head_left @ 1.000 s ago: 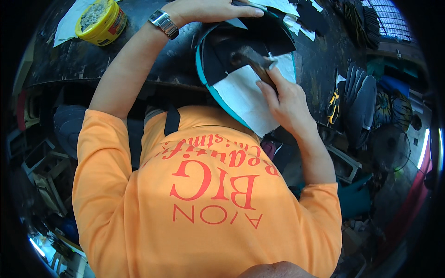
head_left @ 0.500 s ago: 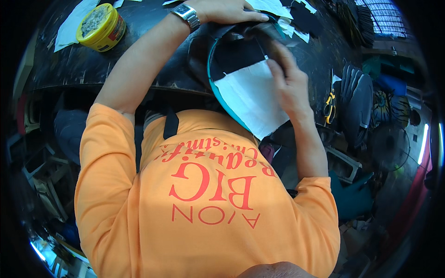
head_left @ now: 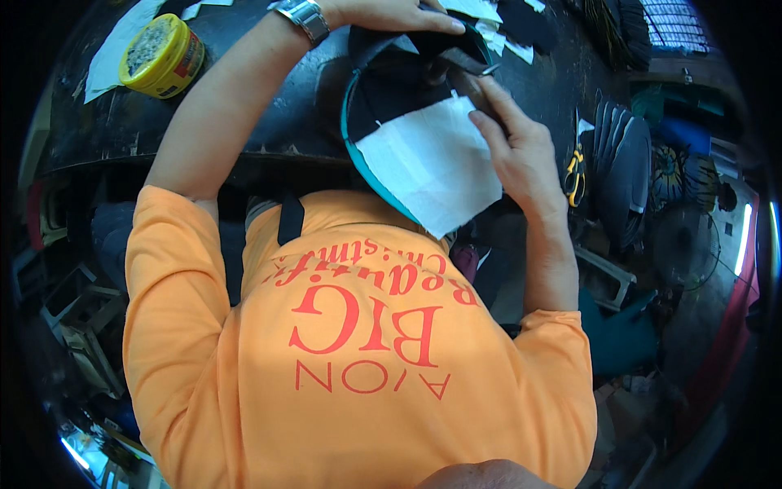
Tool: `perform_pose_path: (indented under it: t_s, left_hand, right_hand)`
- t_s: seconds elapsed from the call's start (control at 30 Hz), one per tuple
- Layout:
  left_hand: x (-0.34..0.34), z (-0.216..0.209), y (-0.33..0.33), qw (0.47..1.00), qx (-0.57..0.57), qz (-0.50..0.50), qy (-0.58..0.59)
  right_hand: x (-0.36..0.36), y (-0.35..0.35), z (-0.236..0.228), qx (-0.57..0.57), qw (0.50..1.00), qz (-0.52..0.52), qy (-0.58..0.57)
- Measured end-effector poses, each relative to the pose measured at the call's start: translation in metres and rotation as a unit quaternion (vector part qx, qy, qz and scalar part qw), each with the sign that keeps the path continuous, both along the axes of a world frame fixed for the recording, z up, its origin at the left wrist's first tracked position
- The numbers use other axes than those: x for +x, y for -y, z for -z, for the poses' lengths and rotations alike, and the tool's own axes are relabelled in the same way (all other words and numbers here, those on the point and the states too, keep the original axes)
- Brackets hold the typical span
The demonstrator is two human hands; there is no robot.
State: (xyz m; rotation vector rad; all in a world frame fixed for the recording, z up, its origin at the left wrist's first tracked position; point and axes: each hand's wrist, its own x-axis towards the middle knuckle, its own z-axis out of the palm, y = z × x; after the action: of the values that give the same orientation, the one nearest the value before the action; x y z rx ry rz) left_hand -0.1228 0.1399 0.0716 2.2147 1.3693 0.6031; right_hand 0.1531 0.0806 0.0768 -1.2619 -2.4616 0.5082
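A dark, curved piece with a teal edge stands open between my hands at the front of the table; its exact kind I cannot tell. A white cloth sheet lies over its near part and hangs past the rim. At the far side, my left hand holds the piece's edge with the thumb side along it; some fingers are cut off by the picture's top. My right hand is closed, pinching a dark flap at the piece's right side, thumb beside the white sheet.
A yellow tub of greyish stuff stands on the dark table at the left, by white sheets. White scraps lie beyond my hands. Yellow-handled scissors and a stack of dark curved pieces are at the right.
The right hand and the dark flap, blurred before, now show sharply, the flap folded toward the fingers. The whole view has shifted a little; the left hand keeps its place on the far edge.
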Motion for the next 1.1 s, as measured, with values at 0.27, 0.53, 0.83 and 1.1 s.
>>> perform_pose_path:
  t_s: [0.27, 0.53, 0.83, 1.1]
  left_hand:
    - [0.023, -0.023, 0.015, 0.989, 0.141, -0.029, 0.014]
    - [0.034, -0.03, 0.027, 0.975, 0.173, 0.023, 0.136]
    - [0.007, -0.015, 0.023, 0.992, 0.068, -0.006, 0.111]
    - [-0.005, -0.008, 0.009, 0.992, -0.002, 0.037, 0.124]
  right_hand:
    - [0.023, 0.017, 0.032, -0.004, 0.999, 0.011, 0.037]
    - [-0.008, -0.011, 0.037, 0.043, 0.997, 0.021, 0.056]
    - [0.001, 0.022, 0.012, -0.08, 0.985, -0.003, -0.152]
    - [0.02, 0.027, -0.004, -0.073, 0.995, -0.043, -0.055]
